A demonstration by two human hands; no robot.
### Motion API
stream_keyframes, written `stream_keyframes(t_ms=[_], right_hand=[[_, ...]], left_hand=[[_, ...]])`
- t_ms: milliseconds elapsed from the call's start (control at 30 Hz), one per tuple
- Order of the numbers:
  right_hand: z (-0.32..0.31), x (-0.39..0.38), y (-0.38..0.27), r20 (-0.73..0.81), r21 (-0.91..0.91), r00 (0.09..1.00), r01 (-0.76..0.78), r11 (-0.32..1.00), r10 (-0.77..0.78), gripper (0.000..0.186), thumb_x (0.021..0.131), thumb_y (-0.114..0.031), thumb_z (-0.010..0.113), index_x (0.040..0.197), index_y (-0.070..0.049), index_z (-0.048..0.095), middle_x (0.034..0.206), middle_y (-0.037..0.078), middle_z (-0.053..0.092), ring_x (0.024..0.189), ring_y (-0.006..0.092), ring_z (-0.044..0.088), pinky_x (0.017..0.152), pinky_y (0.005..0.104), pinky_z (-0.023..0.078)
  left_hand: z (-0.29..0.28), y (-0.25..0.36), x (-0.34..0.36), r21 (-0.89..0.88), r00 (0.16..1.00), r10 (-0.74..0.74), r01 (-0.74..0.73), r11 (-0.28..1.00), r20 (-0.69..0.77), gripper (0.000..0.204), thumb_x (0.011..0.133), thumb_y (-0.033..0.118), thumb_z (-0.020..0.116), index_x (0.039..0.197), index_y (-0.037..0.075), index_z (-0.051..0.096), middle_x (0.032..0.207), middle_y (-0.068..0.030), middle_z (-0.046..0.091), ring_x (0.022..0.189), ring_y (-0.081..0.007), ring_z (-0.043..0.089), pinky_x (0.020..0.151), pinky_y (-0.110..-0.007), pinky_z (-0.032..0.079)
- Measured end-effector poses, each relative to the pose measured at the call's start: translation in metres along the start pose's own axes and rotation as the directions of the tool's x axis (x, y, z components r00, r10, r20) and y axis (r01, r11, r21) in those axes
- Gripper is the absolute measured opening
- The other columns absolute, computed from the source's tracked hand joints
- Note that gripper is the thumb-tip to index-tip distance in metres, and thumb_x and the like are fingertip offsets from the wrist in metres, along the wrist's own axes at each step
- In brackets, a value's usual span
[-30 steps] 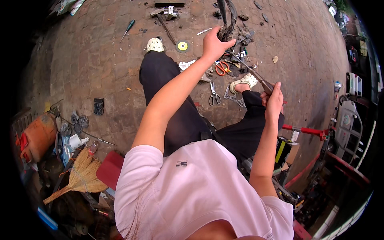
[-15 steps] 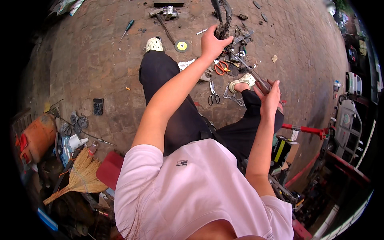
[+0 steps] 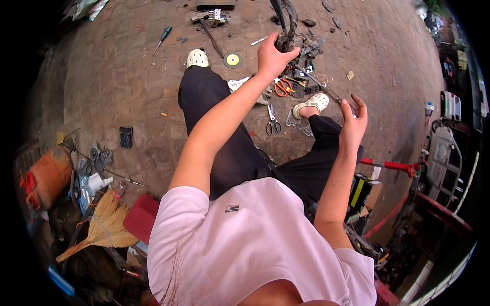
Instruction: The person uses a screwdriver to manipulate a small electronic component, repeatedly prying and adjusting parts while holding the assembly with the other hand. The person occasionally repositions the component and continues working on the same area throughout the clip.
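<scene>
My left hand [image 3: 274, 57] is closed around a dark, greasy mechanical part [image 3: 289, 35] with thick cable-like pieces rising from it; its fingers are partly hidden. From the lower side of that part, a screwdriver [image 3: 317, 82] with a long shaft slants down to the right. Its handle end rests in the fingers of my right hand [image 3: 353, 122], thumb on one side and forefinger raised on the other. The screwdriver's tip is lost among the dark pieces. Just below lie orange-handled scissors [image 3: 282, 87] and dark-handled scissors [image 3: 273, 120].
A hammer [image 3: 211, 38], a yellow-centred disc [image 3: 233, 59] and a teal screwdriver [image 3: 163, 39] lie on the brick floor [image 3: 127, 92]. At left are a straw broom [image 3: 104, 224] and an orange cylinder [image 3: 51, 171]. A red metal bar [image 3: 388, 164] stands out at right.
My right hand has moved slightly right and down along the screwdriver, its fingers now more upright around the handle end. My left hand has hardly shifted.
</scene>
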State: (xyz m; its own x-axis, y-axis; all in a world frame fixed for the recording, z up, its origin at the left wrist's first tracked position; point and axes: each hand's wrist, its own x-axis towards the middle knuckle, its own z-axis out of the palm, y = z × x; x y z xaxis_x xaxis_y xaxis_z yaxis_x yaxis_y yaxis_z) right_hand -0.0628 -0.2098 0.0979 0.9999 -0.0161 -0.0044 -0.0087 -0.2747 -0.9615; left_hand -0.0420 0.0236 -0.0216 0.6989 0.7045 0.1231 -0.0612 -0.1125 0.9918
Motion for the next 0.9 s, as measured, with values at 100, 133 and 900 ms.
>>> stream_keyframes(t_ms=[100,133,900], right_hand=[[-0.002,0.005,0.013,-0.083,0.415,0.974,-0.160,0.896,0.212,0.032,0.095,-0.017,0.060,0.116,0.006,0.054,0.106,0.013,0.059,0.090,0.0215,0.061,0.083,0.0355,0.053],[-0.004,0.005,0.017,-0.095,0.539,0.952,-0.196,0.819,0.291,0.033,0.097,-0.020,0.057,0.116,0.007,0.054,0.107,0.015,0.059,0.092,0.0240,0.062,0.084,0.0377,0.054],[0.005,-0.005,0.001,-0.057,-0.549,0.998,-0.039,0.835,0.010,0.025,0.085,-0.021,0.067,0.094,0.001,0.060,0.084,0.019,0.066,0.084,0.0323,0.066,0.073,0.0399,0.050]], left_hand=[[0.001,0.003,-0.002,0.038,1.000,0.015,-0.015,0.999,-0.023,0.071,0.067,0.034,0.084,0.118,-0.007,0.056,0.103,-0.0169,0.067,0.093,-0.0222,0.065,0.083,-0.034,0.051],[0.001,0.004,-0.003,0.066,0.999,0.030,-0.027,0.997,-0.032,0.072,0.067,0.034,0.084,0.119,-0.007,0.055,0.103,-0.0167,0.067,0.092,-0.0220,0.065,0.083,-0.034,0.051],[0.003,0.003,0.002,-0.079,0.988,-0.127,0.134,0.988,0.088,0.061,0.082,0.019,0.077,0.128,-0.010,0.049,0.119,-0.0129,0.059,0.098,-0.0178,0.057,0.088,-0.031,0.046]])
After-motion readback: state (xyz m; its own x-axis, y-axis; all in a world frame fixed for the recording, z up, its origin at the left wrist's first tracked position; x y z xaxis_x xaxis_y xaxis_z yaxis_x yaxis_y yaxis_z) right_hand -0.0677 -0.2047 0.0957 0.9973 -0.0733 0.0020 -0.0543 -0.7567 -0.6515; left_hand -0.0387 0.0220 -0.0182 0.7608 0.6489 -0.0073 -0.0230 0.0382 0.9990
